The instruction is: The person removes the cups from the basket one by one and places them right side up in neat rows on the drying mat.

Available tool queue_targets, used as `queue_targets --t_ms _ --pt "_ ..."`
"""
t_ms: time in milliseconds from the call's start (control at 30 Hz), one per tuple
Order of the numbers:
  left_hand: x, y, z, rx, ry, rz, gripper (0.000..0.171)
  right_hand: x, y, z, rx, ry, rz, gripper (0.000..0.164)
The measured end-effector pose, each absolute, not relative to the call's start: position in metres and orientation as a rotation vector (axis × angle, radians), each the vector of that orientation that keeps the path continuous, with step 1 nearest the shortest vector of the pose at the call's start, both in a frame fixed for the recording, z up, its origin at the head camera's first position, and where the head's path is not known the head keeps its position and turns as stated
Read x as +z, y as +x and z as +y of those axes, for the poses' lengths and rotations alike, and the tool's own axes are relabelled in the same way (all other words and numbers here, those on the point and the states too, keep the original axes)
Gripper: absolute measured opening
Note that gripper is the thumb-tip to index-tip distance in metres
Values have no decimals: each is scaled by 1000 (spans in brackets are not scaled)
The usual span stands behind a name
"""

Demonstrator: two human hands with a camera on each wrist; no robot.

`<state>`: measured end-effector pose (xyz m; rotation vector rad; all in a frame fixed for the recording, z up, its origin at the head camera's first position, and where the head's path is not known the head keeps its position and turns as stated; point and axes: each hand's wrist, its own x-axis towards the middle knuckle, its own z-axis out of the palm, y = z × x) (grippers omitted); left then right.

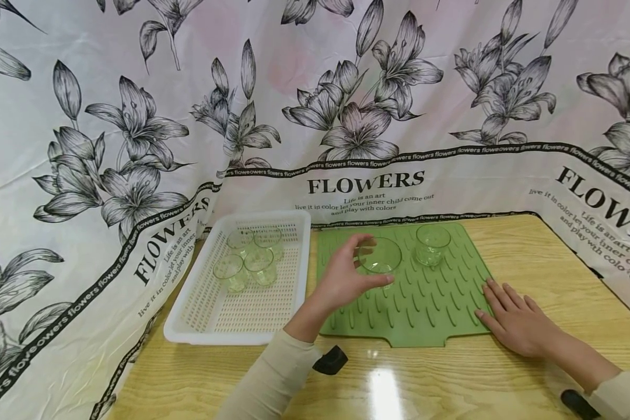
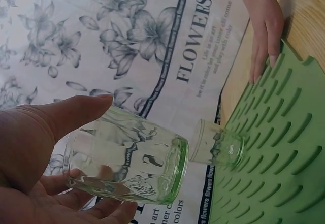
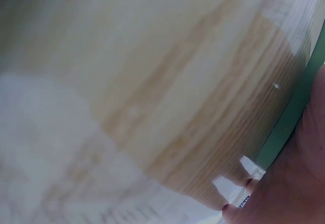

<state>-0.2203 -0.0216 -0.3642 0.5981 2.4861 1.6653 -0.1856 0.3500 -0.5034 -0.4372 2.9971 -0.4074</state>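
My left hand (image 1: 342, 274) holds a clear, green-tinted drinking glass (image 1: 380, 256) over the green draining mat (image 1: 399, 318). In the left wrist view, the thumb lies along one side of this glass (image 2: 127, 158) and the fingers curve around the other; its base appears apart from the mat. A second glass (image 1: 431, 248) stands upright on the mat, to the right of the held one. Flat beside the mat's right edge, my right hand (image 1: 520, 324) rests on the table, its fingertips at the edge.
To the left, a white perforated plastic basket (image 1: 170, 332) contains several similar glasses (image 1: 259, 268). A flower-printed cloth (image 1: 367, 192) hangs behind the table and along both sides. Bare wood table (image 1: 231, 367) runs along the front.
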Motion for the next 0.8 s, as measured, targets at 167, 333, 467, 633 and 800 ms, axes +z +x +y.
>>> queue_targets --t_ms 167,333,467,633,800 --pt "-363 -222 -19 1661 607 2497 84 -499 -185 348 -408 -429 2997 75" --pt "-362 -224 -15 1670 631 2492 82 -496 -184 346 -406 -429 2997 75" --pt "-362 -225 -10 1659 636 2487 81 -497 -184 346 -410 -429 2993 75" --pt "-363 -226 -4 1650 622 2472 82 -499 -184 346 -415 -429 2992 75" --pt "-364 -227 1 1630 612 2476 84 -499 -184 347 -418 -429 2993 74"
